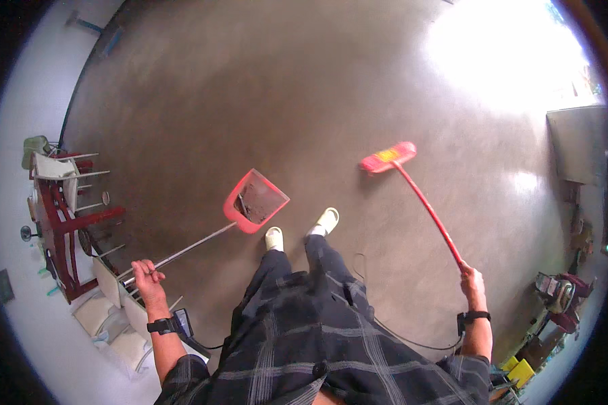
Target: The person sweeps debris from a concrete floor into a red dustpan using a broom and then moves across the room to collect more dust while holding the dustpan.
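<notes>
My left hand [149, 281] is closed round the metal handle of a red dustpan [253, 202]. The pan lies in front of my left foot, with dark debris in it, its wide lip facing up and right. On the right, my right hand [471, 281] grips the red stick of a push-type broom [389, 157]. The broom's pink and red head, with a yellow patch, is well ahead and to the right of my feet, over the grey floor [304, 111]. Whether its bristles touch the floor I cannot tell.
Along the left wall stand a dark red wooden frame [71, 223], white chairs [71, 185] and a small fan [26, 233]. A large pale box-like object [572, 144] is at the right. Nearer on that side are a machine-like item [562, 293] and a yellow object [521, 373]. Cables hang from both wrists.
</notes>
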`<action>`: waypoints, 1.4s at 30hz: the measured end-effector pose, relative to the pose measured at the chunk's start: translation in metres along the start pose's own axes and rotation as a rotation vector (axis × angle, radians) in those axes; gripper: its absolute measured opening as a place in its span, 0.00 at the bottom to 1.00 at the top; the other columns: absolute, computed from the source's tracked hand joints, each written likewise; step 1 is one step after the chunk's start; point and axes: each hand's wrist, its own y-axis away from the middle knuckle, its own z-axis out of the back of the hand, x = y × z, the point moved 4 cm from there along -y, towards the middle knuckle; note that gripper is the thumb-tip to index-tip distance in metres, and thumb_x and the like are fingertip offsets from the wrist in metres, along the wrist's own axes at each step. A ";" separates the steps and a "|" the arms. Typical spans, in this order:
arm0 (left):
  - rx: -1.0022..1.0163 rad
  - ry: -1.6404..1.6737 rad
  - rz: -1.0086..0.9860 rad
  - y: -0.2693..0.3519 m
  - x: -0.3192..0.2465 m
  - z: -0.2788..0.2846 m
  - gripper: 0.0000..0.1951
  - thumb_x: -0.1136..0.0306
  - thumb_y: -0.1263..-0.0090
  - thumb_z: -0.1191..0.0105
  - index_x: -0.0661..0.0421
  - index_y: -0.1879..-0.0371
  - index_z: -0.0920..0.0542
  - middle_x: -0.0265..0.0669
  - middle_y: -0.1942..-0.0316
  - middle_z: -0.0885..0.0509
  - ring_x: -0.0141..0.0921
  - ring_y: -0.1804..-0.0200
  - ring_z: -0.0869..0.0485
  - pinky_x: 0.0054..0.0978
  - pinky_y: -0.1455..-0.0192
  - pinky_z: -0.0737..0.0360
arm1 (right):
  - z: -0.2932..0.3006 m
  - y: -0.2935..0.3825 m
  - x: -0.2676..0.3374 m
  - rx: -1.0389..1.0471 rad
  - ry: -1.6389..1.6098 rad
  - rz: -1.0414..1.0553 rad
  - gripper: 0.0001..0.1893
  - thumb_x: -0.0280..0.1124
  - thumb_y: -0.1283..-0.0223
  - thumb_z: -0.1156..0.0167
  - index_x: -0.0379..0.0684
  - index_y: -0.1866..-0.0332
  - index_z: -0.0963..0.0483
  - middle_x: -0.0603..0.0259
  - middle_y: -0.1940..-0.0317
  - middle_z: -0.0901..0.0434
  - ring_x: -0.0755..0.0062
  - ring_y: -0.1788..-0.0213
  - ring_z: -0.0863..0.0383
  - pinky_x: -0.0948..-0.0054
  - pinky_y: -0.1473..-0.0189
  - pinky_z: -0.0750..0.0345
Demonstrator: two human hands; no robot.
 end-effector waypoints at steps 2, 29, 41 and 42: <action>0.056 0.001 0.016 0.004 0.000 0.000 0.21 0.45 0.33 0.56 0.47 0.81 0.37 0.27 0.77 0.32 0.20 0.85 0.40 0.20 0.82 0.30 | 0.002 0.020 -0.036 -0.087 -0.099 -0.066 0.19 0.24 0.45 0.51 0.49 0.47 0.27 0.43 0.68 0.23 0.50 0.63 0.20 0.61 0.61 0.26; 0.263 0.096 0.073 0.097 -0.013 0.018 0.18 0.50 0.32 0.55 0.47 0.81 0.35 0.28 0.79 0.29 0.19 0.85 0.37 0.19 0.86 0.28 | -0.072 0.176 -0.015 -0.086 -0.107 0.101 0.21 0.20 0.50 0.52 0.51 0.49 0.28 0.46 0.69 0.22 0.48 0.63 0.21 0.54 0.63 0.24; 0.368 0.112 0.019 0.127 -0.063 -0.013 0.19 0.51 0.34 0.50 0.48 0.83 0.34 0.29 0.81 0.27 0.17 0.86 0.37 0.19 0.87 0.28 | -0.163 0.363 -0.188 -0.324 -0.522 -0.318 0.17 0.20 0.46 0.51 0.38 0.50 0.27 0.39 0.69 0.24 0.45 0.64 0.21 0.60 0.65 0.27; 0.371 0.114 0.012 0.130 -0.067 -0.008 0.19 0.51 0.34 0.50 0.48 0.83 0.34 0.29 0.81 0.27 0.17 0.86 0.37 0.19 0.87 0.28 | -0.162 0.370 -0.185 -0.343 -0.499 -0.324 0.18 0.19 0.46 0.51 0.38 0.49 0.27 0.39 0.69 0.24 0.45 0.64 0.21 0.60 0.65 0.27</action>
